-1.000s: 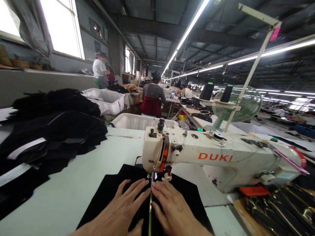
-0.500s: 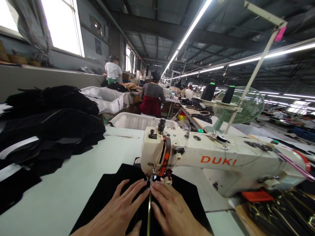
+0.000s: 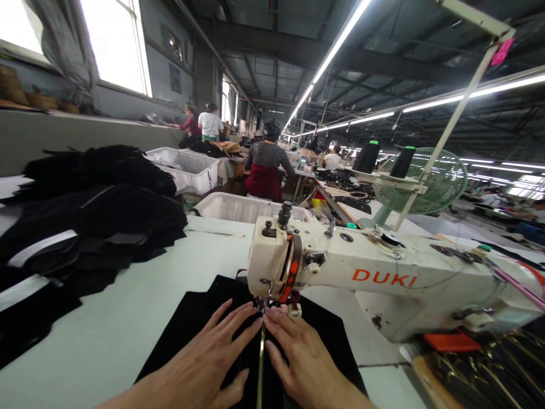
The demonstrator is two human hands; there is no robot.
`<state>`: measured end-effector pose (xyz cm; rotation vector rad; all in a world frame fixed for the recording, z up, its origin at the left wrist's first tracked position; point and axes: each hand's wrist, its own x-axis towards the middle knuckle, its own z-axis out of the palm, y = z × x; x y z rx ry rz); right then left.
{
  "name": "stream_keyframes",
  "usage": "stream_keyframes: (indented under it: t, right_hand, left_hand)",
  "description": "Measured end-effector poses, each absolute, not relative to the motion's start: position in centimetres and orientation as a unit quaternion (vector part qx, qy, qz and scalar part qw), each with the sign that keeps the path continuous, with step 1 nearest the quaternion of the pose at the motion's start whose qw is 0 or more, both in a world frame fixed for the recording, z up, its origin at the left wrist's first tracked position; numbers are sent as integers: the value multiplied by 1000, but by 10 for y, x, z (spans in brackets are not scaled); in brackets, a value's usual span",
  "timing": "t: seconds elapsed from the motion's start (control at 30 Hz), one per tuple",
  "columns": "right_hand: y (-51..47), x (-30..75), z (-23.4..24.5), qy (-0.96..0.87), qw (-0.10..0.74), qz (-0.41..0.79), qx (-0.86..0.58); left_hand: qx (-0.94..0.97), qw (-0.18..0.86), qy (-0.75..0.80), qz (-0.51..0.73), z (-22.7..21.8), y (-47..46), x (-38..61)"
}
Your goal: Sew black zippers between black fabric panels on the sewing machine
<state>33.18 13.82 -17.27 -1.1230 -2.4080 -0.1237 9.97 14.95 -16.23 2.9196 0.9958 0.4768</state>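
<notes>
My left hand [image 3: 208,358] lies flat on a black fabric piece [image 3: 200,318], fingers stretched toward the needle. My right hand [image 3: 302,360] lies flat on the same fabric on the other side, fingers spread. Between the two hands runs a thin gold zipper strip [image 3: 260,369], leading up under the presser foot. The white DUKI sewing machine [image 3: 383,272] stands just beyond my fingertips, its head right above them.
A heap of black cut pieces [image 3: 85,210] covers the table's left side. White bins [image 3: 242,207] stand behind the table. Gold-trimmed black strips [image 3: 489,369] lie at the right. A green fan [image 3: 419,184] and thread cones are behind the machine. Other people work in the background.
Both hands have crept slightly forward toward the needle with the fabric; the view has shifted a little. People in the background have walked further away.
</notes>
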Motion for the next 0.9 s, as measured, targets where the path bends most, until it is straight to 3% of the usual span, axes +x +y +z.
stream_keyframes:
  t: [0.23, 0.43, 0.73, 0.9]
  right_hand:
    - [113, 326, -155, -873, 172, 38, -455]
    - [28, 324, -156, -836, 209, 150, -485]
    - [16, 315, -162, -841, 255, 122, -462]
    - [13, 310, -156, -852, 268, 84, -442]
  left_hand:
    - [927, -8, 350, 133, -163, 120, 97]
    - [916, -55, 329, 221, -181, 34, 92]
    - [874, 85, 371, 302, -173, 49, 78]
    - [887, 72, 352, 289, -179, 42, 78]
